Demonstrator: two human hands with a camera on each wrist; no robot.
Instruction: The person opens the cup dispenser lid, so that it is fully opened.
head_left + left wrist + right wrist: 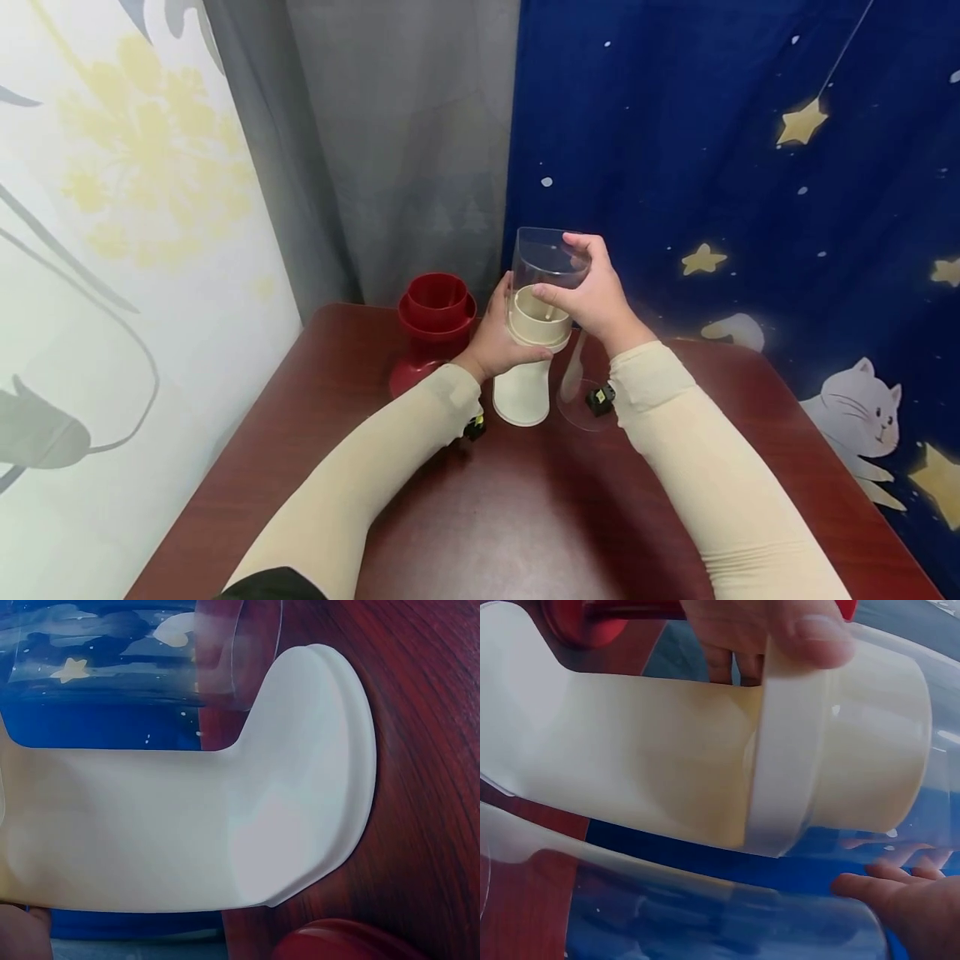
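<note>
Head view: a cream vessel stands on the bench, gripped about its neck by the left hand. A clear cover over its top is grasped by the right hand. If tilted, the cover could jam on the rim; the vessel might be tipped against the red vessel just beside it.

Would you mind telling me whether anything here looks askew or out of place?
Only the clear cover: it sits tilted over the cream cup instead of upright, held by the right hand, while the left hand grips the cup. The red cup stands upright. Nothing looks spilled or damaged.
</note>
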